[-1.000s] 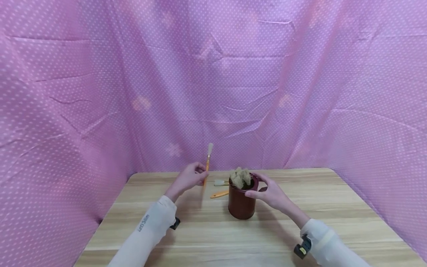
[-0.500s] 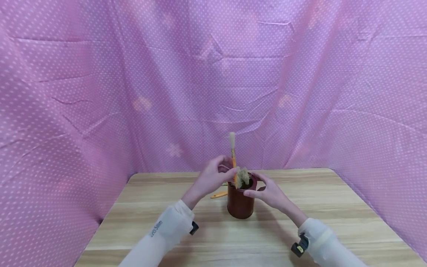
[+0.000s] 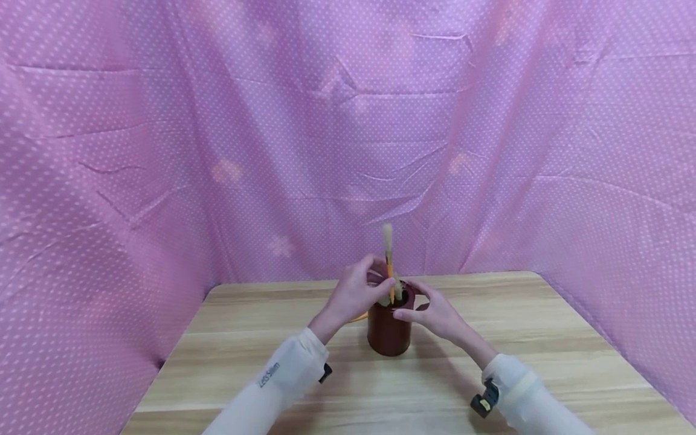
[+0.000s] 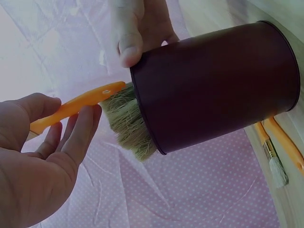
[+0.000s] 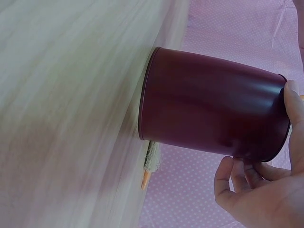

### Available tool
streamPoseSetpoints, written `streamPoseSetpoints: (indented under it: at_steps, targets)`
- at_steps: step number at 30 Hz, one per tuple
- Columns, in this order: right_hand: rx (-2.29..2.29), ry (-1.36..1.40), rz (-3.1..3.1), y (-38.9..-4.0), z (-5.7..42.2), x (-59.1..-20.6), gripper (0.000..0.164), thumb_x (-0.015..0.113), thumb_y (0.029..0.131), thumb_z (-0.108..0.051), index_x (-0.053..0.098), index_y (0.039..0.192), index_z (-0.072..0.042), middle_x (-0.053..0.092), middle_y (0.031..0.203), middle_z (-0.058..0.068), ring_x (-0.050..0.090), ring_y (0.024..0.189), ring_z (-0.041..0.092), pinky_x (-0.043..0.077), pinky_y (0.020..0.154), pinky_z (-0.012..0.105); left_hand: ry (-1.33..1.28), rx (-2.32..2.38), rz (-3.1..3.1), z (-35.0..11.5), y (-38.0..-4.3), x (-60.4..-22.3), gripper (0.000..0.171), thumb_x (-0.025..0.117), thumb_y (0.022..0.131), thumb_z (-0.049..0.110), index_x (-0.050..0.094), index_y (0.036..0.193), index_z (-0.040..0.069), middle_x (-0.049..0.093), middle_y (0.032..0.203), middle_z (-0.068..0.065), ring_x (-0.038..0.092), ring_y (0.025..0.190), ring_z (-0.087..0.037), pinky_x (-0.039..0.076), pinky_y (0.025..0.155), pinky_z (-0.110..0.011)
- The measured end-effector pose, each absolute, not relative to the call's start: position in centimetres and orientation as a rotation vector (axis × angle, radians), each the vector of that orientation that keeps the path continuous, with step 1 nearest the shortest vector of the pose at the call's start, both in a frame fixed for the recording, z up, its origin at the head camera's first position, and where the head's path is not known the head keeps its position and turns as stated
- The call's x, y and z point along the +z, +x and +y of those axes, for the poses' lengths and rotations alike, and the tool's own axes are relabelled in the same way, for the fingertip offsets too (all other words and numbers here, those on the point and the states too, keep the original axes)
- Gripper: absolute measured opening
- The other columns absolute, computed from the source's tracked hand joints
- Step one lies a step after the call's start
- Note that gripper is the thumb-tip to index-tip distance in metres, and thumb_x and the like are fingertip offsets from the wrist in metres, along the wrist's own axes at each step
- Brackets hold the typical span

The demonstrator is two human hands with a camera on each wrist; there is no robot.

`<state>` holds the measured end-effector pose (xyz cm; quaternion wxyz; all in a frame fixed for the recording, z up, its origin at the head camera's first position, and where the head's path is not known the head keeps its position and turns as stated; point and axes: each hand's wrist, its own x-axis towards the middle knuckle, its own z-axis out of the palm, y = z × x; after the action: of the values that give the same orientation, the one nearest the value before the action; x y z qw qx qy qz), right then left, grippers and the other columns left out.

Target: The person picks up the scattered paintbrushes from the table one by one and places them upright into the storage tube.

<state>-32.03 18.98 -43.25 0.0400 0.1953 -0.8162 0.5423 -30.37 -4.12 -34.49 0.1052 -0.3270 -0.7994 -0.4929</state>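
Note:
My left hand (image 3: 356, 291) pinches a paintbrush (image 4: 80, 103) by its orange handle, pale bristles upward. In the left wrist view, the handle's end is at the mouth of a dark red cylindrical cup (image 3: 389, 333), close to its rim. The cup stands upright on the table. Tan, straw-like bristles (image 4: 128, 124) stick out of its mouth, while whatever they belong to is hidden inside. With thumb and fingers on either side of the rim, my right hand (image 3: 440, 315) holds the cup from the right.
The wood-grain table (image 3: 451, 393) ends at a pink dotted curtain (image 3: 348, 151). Beside the cup's base, partly hidden, lie a white-bristled paintbrush (image 4: 278, 168) and another orange handle (image 4: 285, 142).
My left hand has carried the upright paintbrush rightward from beside the cup to its mouth, then slightly lower. My right hand keeps hold of the rim, nearly still.

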Motion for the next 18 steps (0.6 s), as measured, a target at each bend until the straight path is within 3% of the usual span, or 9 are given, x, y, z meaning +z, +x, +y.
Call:
streamPoseSetpoints:
  at_steps: [10, 18]
  targets:
    - [1.647, 0.636, -2.477, -32.44, 18.92, -43.48, 0.075, 0.086, 0.084, -0.031, 0.050, 0.149, -0.019, 0.056, 0.141, 0.010, 0.068, 0.100, 0.033, 0.058, 0.078, 0.037, -0.920, -1.425, -2.340, -4.11, -30.58, -34.48, 0.032, 0.073, 0.097, 0.015, 0.060, 0.124, 0.007, 0.067, 0.109, -0.005, 0.068, 0.098, -0.018, 0.056, 0.082, -0.028]
    - [1.616, 0.616, -2.487, -32.48, 19.04, -43.53, 0.074, 0.087, 0.083, -0.032, 0.052, 0.148, -0.023, 0.057, 0.140, 0.009, 0.070, 0.090, 0.029, 0.058, 0.074, 0.038, -0.848, -1.493, -2.304, -4.54, -30.98, -34.78, 0.033, 0.072, 0.098, 0.021, 0.060, 0.126, 0.009, 0.067, 0.112, -0.007, 0.066, 0.102, -0.016, 0.054, 0.090, -0.031]
